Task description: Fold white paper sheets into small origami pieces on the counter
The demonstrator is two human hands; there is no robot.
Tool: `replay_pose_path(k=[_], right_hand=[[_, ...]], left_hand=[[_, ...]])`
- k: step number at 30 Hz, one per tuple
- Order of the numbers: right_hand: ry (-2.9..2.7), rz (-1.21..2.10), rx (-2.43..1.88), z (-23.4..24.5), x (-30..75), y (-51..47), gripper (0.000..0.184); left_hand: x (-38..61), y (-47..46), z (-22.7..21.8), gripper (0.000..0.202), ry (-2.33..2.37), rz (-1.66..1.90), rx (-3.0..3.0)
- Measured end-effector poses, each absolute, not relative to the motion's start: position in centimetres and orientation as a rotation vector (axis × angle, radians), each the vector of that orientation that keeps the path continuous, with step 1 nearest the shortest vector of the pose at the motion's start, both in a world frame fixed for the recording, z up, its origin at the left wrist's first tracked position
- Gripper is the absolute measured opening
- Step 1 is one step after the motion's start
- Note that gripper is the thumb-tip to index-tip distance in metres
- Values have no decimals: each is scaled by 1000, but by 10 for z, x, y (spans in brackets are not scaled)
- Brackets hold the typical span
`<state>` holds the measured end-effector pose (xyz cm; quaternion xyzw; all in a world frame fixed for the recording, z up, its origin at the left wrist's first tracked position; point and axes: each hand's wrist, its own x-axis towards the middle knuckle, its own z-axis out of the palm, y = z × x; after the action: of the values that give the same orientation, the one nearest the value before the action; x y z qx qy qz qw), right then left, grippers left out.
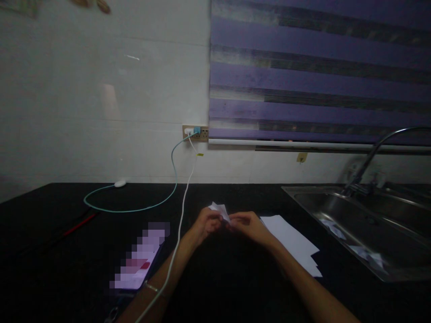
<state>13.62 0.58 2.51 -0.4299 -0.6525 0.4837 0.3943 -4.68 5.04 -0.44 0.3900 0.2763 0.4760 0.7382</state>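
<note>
Both my hands meet over the black counter [235, 287] and pinch a small folded piece of white paper [219, 210] between them. My left hand [207, 223] grips its left side with curled fingers. My right hand [247, 224] grips its right side, fingers closed on the paper's edge. The paper's pointed top sticks up above my fingers. A thin bracelet sits on my left wrist.
A stack of white paper sheets [293, 242] lies right of my hands. A lit phone [139, 260] lies at left with a white cable [182, 211] running to a wall socket [195, 132]. A teal cable [134, 208] loops on the counter. A steel sink [367, 229] with a faucet [373, 152] stands at right.
</note>
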Motion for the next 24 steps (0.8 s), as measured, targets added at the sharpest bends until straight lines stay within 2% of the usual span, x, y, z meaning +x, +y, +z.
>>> replay_pose_path(k=[7,14,20,24], right_hand=[[-1829,981,-1151,18,138,8,29],[-1964,683,-1185,20,140,8,24],[-1915,787,-1171,15,142,11,17],[-1799,953,-1182,9,144,16,21]], left_hand=[[-47,53,-6,28,660,1053,896],[-41,60,-16,22,743,1005,954],[-45,55,-12,27,744,942,1058],[-47,54,-10,29,699,898,1166]])
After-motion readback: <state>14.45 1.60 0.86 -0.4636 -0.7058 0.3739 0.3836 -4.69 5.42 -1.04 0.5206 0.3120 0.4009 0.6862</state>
